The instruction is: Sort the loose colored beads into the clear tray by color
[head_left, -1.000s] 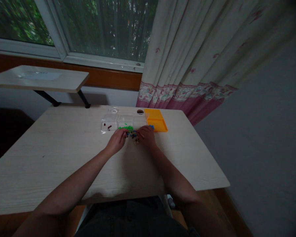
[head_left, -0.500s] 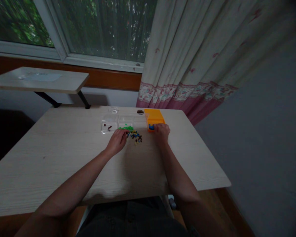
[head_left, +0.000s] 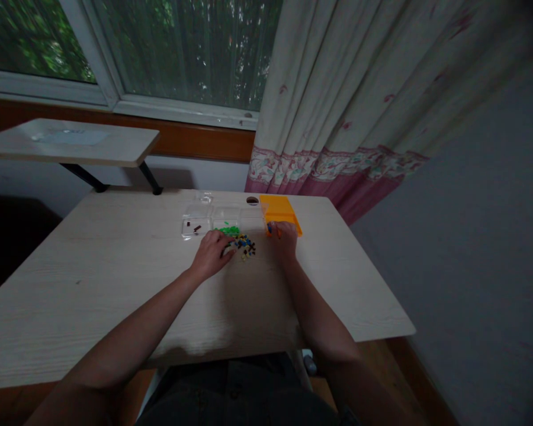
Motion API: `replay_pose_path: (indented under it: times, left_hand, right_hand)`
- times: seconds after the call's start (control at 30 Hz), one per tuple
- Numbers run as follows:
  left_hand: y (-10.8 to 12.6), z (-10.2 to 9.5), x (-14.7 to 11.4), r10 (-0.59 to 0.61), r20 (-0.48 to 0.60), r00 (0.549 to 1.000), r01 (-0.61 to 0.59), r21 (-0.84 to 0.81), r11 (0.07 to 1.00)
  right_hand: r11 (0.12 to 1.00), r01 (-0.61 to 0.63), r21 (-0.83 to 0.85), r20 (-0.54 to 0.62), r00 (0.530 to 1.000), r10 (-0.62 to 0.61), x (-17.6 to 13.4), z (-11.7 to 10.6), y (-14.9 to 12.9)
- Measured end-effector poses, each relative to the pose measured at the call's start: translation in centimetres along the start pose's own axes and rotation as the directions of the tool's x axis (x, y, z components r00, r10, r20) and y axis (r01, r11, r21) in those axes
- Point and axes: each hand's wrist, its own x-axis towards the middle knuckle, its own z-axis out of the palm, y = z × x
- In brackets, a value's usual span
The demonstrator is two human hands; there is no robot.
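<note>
A small pile of mixed blue, yellow and brown toy bricks (head_left: 247,244) lies on the table. My left hand (head_left: 209,255) rests at the pile's left edge, thumb and fingers apart, with no brick visible in it. My right hand (head_left: 285,238) is over the near part of an open orange box (head_left: 281,206). Orange shows between its thumb and fingers, and I make out nothing held. Blue bricks (head_left: 269,227) sit in the box by the fingertips, partly hidden by the hand. Green bricks (head_left: 228,230) fill part of a clear compartment box (head_left: 198,212) behind the pile.
A few dark brown pieces (head_left: 197,228) lie in the clear box's left compartment. The wooden table (head_left: 128,260) has a round cable hole (head_left: 252,201) near its back edge. A raised shelf (head_left: 128,145) stands at back left, and a curtain (head_left: 311,130) hangs behind.
My left hand's thumb and fingers have spread apart beside the pile. My right hand has shifted slightly left over the orange box, hiding more of the blue bricks.
</note>
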Motion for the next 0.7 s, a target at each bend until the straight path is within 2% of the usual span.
replay_pose_path:
  times: [0.1,0.2,0.7]
  left_hand:
    - [0.0,0.1,0.0,0.02,0.019,1.0,-0.02,0.023,1.0]
    - [0.1,0.2,-0.1,0.029,0.023,0.999,-0.03,0.04,0.999]
    - [0.5,-0.4,0.0,0.033,0.051,0.998,-0.035,0.03,0.999]
  right_hand:
    - [1.0,0.018,0.011,0.035,0.999,-0.018,-0.2,0.1,-0.9]
    - [0.998,0.054,0.027,0.022,0.998,-0.055,-0.3,0.2,-1.4]
    - [0.994,0.071,0.087,0.055,0.996,-0.076,-0.4,0.2,-1.5]
